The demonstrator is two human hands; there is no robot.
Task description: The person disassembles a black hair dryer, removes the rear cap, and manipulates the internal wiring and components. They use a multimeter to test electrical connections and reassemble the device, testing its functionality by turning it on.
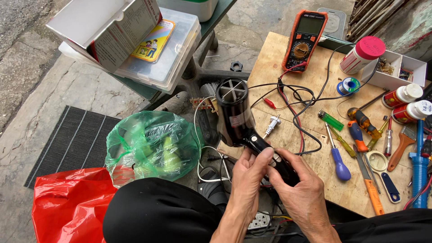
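A black hair dryer (235, 114) points its round barrel away from me, its handle angled down toward my lap. My left hand (250, 173) wraps the handle from the left, thumb resting near the switch. My right hand (300, 186) grips the lower handle from the right. Both hands hover above the near left corner of a plywood worktop (288, 58). Behind the barrel, a small circuit part with a heating coil (206, 96) is partly hidden. A white cord (200, 157) loops below it.
On the plywood lie an orange multimeter (305, 38) with red and black leads, a solder spool (348, 85), a green lighter (331, 120), several screwdrivers (338, 157) and spray cans (361, 55). A green bag (152, 145), a red bag (72, 204), clear box (171, 58) and power strip (260, 221) sit left and below.
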